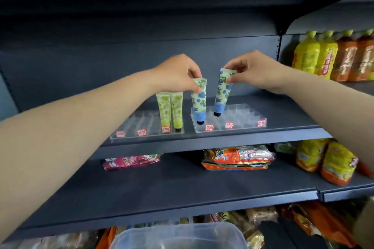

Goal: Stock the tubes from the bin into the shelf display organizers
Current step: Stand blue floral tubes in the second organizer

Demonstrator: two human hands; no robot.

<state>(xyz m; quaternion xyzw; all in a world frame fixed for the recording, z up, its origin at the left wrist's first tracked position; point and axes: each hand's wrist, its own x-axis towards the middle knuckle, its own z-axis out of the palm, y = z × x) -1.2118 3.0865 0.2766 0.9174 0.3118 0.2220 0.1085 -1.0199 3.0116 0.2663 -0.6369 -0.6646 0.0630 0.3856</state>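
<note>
A: How's the light?

B: Dim in the upper half of the frame, where the dark shelving (141,54) swallows detail. Brighter through the middle; both forearms look evenly lit, with no hard shadows on them.

A: Any glare?

B: Small highlights on the foil snack packs (238,156) at centre right, and a sheen on the bottles (332,56) at upper right.

A: Sharpness?

B: Soft overall. The clear organizers (228,119) read hazy, their price labels illegible. The plastic bin (180,236) at bottom centre is blurred.

A: Distortion?

B: Wide-angle bending; shelf edges curve and tilt toward the right and lower corners.
</note>
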